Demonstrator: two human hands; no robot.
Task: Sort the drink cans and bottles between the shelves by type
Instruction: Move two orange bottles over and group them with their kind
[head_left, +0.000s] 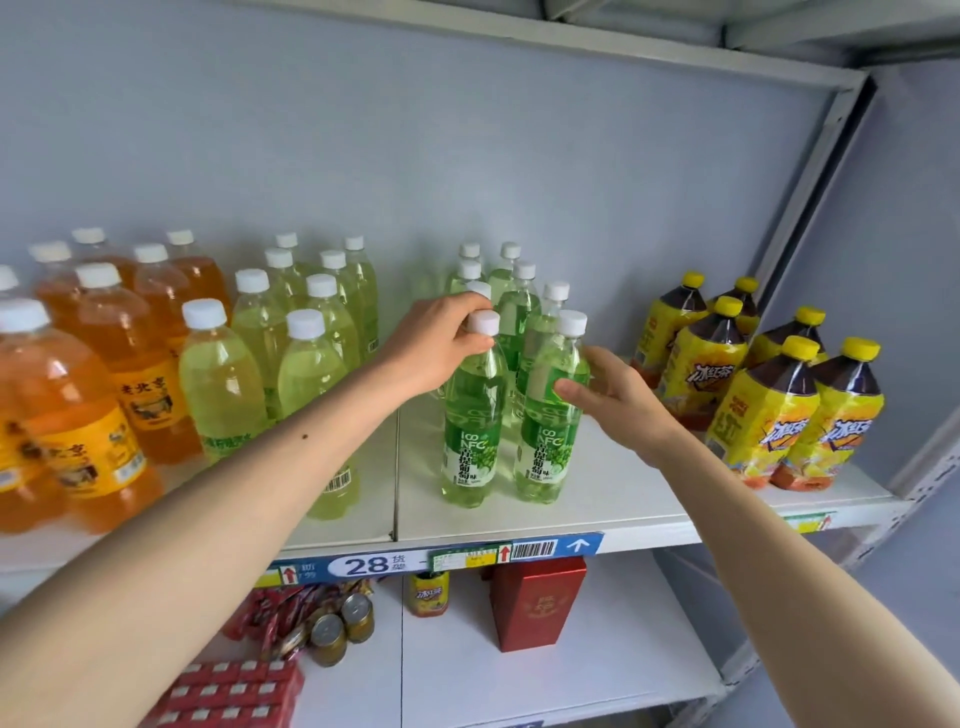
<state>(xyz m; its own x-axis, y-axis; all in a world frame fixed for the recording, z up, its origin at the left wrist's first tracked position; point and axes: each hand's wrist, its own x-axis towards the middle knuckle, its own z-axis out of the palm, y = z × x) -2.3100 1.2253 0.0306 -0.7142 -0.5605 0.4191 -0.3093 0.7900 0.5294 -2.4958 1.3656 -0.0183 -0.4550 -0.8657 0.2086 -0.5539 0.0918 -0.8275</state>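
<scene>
Reaching over the front lip of the upper shelf (597, 514), both forearms are entering from the bottom corners, cut off by the frame edge. On the lower shelf (561, 691), nearest the viewer, red cartons (234, 691) are running out of the frame at the bottom, gold-topped cans (337, 629) are partly tucked under the shelf lip, and a yellow can (428, 592) and a red box (537, 603) are standing with their tops hidden by the label strip (467, 556).

The left hand (439, 345) is pinching the white cap of the left green bottle (472, 415), fingers curled over the cap, thumb below it. The right hand (618, 400) is wrapping the shoulder of the right green bottle (550, 415); its thumb is pressing on the label, while the remaining fingers are passing behind the bottle and are not showing. Both bottles are standing upright, just beside each other, near the front edge at mid-shelf.

Bare shelf surface is lying open in front of these two bottles and between them and the yellow tea bottles (769, 395) at the right. Pale yellow-green bottles (291, 353) and orange bottles (104, 374) are filling the left, the orange ones cut off at the frame edge. More green bottles (511, 291) are standing behind, largely hidden by the hands, against the back wall
</scene>
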